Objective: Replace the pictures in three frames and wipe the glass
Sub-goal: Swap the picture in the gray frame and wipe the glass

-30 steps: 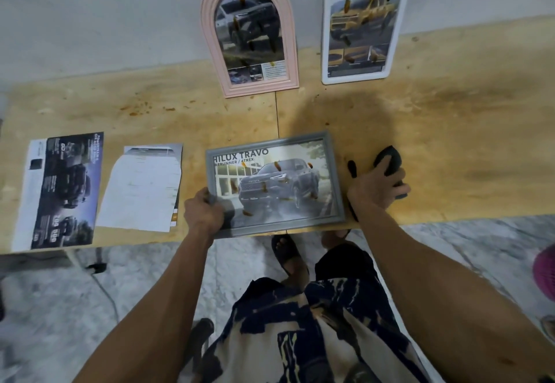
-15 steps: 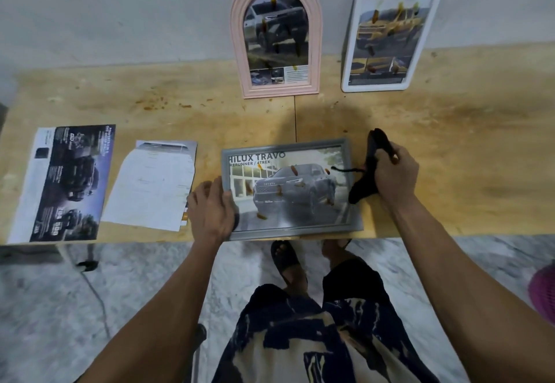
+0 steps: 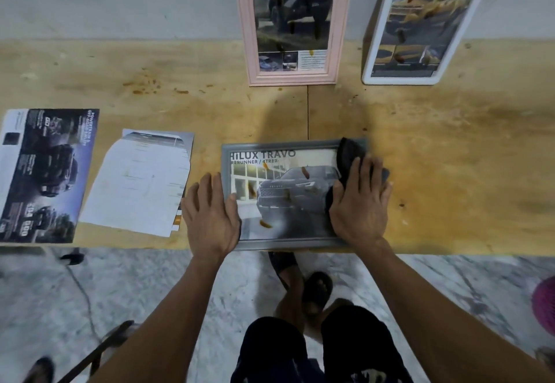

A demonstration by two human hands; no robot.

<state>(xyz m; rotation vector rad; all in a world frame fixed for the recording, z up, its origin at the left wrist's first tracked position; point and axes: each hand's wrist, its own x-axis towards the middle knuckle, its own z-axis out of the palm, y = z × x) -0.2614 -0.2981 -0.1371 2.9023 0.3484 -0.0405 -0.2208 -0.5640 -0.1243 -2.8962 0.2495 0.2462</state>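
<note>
Half a second on, I saw that the right hand (image 3: 359, 202) had carried the dark cloth (image 3: 350, 154) from beside the grey frame (image 3: 288, 142) onto its glass, where it lay flat with fingers spread, pressing the cloth against the frame's right end. The left hand (image 3: 210, 211) had shifted little; its grip was spread too, palm down over the frame's left edge, fingers partly on the worktop (image 3: 450, 148).

The grey frame lay flat at centre, its near edge at the worktop's front lip. Its picture showed a grey pickup under the words "HILUX TRAVO", and brownish smears dotted the glass.

At top centre I noted the pink arched frame (image 3: 244, 37) standing upright against the wall, holding a dark truck picture with similar smears on its glass. To its right, the white frame (image 3: 375, 52) leaned at a tilt, a yellowish vehicle picture inside, likewise spotted.

At left centre lay a loose stack of pale sheets (image 3: 138, 184), and at far left a dark printed brochure page (image 3: 42, 178), both flat on the worktop and apart from the grey frame.
</note>
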